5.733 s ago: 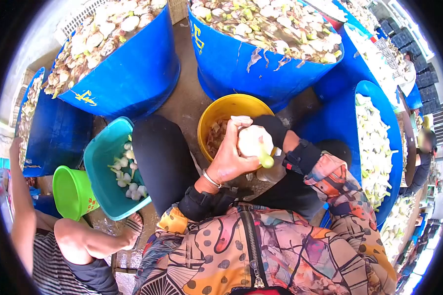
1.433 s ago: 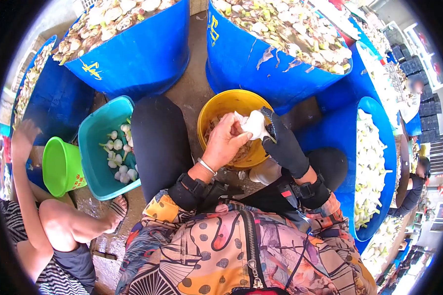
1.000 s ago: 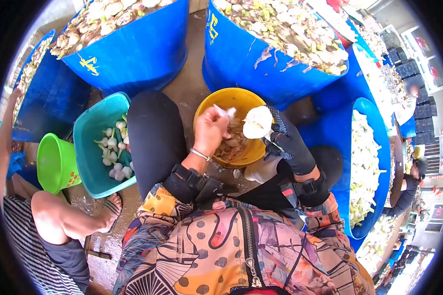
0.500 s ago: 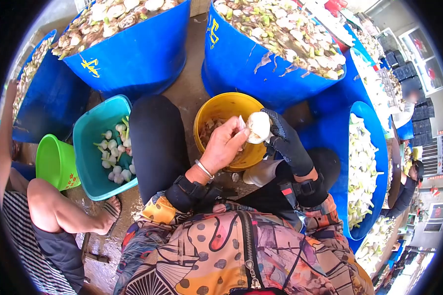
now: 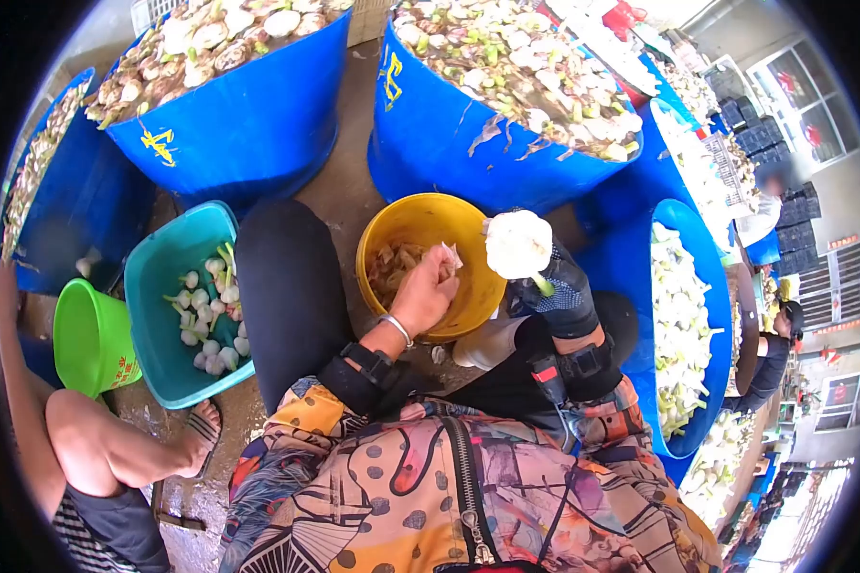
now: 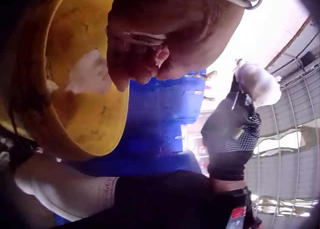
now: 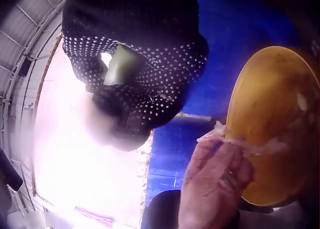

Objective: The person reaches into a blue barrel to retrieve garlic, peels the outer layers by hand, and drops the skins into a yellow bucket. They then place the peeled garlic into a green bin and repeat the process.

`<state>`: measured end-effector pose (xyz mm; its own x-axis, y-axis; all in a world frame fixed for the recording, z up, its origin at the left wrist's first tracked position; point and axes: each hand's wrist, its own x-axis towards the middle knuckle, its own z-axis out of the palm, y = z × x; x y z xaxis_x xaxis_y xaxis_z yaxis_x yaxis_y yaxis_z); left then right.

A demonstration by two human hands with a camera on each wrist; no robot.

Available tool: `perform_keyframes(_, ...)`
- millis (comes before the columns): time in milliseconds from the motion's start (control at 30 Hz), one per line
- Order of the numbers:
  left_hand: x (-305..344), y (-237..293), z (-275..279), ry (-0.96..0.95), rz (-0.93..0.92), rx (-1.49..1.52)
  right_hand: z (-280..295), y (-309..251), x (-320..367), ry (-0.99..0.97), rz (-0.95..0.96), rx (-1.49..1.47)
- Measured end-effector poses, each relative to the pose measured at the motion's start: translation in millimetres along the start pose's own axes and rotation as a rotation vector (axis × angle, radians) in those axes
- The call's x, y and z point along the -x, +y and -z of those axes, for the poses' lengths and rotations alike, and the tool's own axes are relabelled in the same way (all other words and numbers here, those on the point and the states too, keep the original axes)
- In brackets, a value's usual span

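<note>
In the head view my bare left hand (image 5: 425,298) is over the yellow bucket (image 5: 368,253), its fingers curled. Papery garlic skin (image 7: 214,132) shows at those fingertips in the right wrist view, and a pale flake of skin (image 6: 91,73) appears against the bucket in the left wrist view. My right hand (image 5: 562,298), in a black dotted glove, grips a white garlic bulb (image 5: 518,244) by its green stem (image 7: 121,65), beside the bucket's right rim. Brown and white peelings (image 5: 392,272) lie inside the bucket.
A teal basin (image 5: 148,286) with several garlic bulbs and a green bucket (image 5: 91,339) stand at my left, near another person's leg (image 5: 115,439). Large blue tubs (image 5: 506,153) of garlic rise ahead, and another blue tub (image 5: 721,353) of stems stands at my right.
My left hand has drawn away from the bulb, left and down over the bucket, with skin at its fingers. My right hand has turned the bulb upright, showing its stem below.
</note>
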<state>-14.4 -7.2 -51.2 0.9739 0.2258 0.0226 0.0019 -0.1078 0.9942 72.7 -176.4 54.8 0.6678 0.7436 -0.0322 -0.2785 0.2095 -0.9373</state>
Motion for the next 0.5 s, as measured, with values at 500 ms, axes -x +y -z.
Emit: perform_keyframes(500,-1.1,40.1,-11.8,-0.065,-0.063,0.495,22.3,-25.4,36.5,0.089,0.414,0.878)
